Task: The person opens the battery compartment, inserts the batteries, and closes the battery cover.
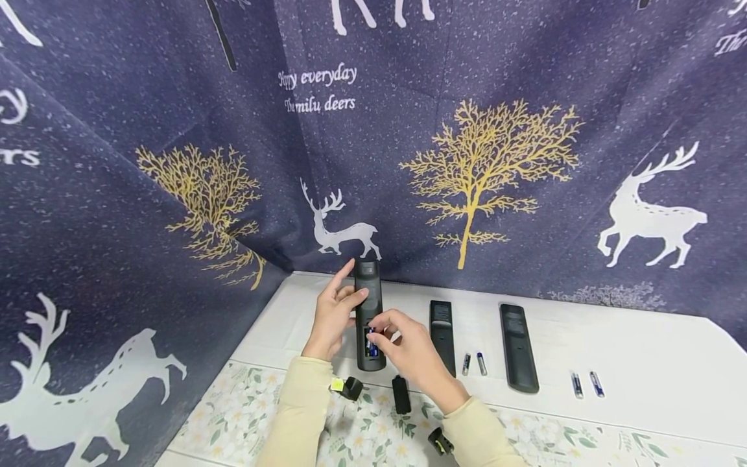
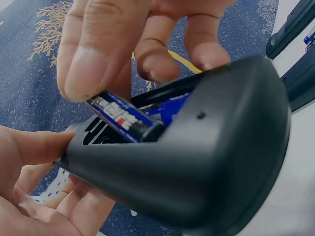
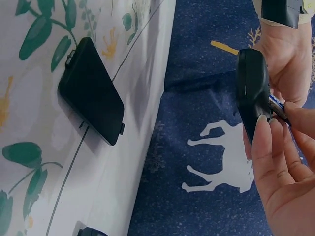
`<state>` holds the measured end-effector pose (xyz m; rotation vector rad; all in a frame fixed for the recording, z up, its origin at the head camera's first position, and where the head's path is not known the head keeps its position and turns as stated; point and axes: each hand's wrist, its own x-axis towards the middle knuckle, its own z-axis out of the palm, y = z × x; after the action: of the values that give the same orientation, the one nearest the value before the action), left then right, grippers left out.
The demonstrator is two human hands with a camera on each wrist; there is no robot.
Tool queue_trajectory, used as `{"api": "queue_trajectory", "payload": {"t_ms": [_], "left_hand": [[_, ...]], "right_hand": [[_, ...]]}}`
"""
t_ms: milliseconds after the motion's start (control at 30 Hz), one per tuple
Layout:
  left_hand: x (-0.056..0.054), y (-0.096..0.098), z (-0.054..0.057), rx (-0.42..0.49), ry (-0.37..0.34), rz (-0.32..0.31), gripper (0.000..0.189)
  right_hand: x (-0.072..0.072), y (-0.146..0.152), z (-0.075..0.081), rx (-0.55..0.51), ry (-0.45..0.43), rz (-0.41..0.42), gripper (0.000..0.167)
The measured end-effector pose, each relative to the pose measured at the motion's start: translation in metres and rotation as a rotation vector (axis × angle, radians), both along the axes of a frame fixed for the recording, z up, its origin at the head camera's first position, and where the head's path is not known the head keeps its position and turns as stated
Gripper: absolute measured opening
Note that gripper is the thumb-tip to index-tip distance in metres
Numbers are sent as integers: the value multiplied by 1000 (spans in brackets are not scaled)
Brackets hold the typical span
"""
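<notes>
A black remote control [image 1: 374,306] is held up, back side showing, by my left hand [image 1: 331,319], whose fingers and thumb grip its edges. Its battery compartment is uncovered. My right hand [image 1: 415,350] pinches a blue-and-black battery [image 2: 120,117] between thumb and finger. That battery tilts, its lower end inside the compartment and its upper end raised. Beside it, a second blue battery [image 2: 170,109] sits in the compartment, partly hidden. Below the remote on the table lies a black battery cover [image 1: 401,394], seen larger as the dark cover [image 3: 91,91] in the right wrist view.
To the right lie a second remote [image 1: 442,334] and a third remote [image 1: 518,347]. One pair of batteries [image 1: 474,364] is between them, another pair [image 1: 587,384] farther right. A floral cloth [image 1: 233,405] covers the table's near side; a deer-patterned curtain [image 1: 385,162] hangs behind.
</notes>
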<state>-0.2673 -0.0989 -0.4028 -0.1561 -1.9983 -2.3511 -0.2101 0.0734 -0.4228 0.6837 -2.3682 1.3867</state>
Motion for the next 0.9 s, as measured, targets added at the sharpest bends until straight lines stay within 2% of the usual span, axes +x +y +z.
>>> {"api": "queue_trajectory", "payload": {"t_ms": [233,500,633,733,900], "left_hand": [[-1,0,0,-3,-4,-3,67],[1,1,1,1,6,-10,65],[0,1,2,15,5,-10,65],[-1,2,2,24,-5,-5,67],[1,3,2,17,-11,-4,67]], "right_hand": [[-1,0,-2,27,56,-11,13],[-3,1,-1,59,72,-24,17],[-4,1,-2,27,69,-46,19],[-5,2,-2,-42,-3,-85,26],[-4,4,0,-220,-245,-88,48]]}}
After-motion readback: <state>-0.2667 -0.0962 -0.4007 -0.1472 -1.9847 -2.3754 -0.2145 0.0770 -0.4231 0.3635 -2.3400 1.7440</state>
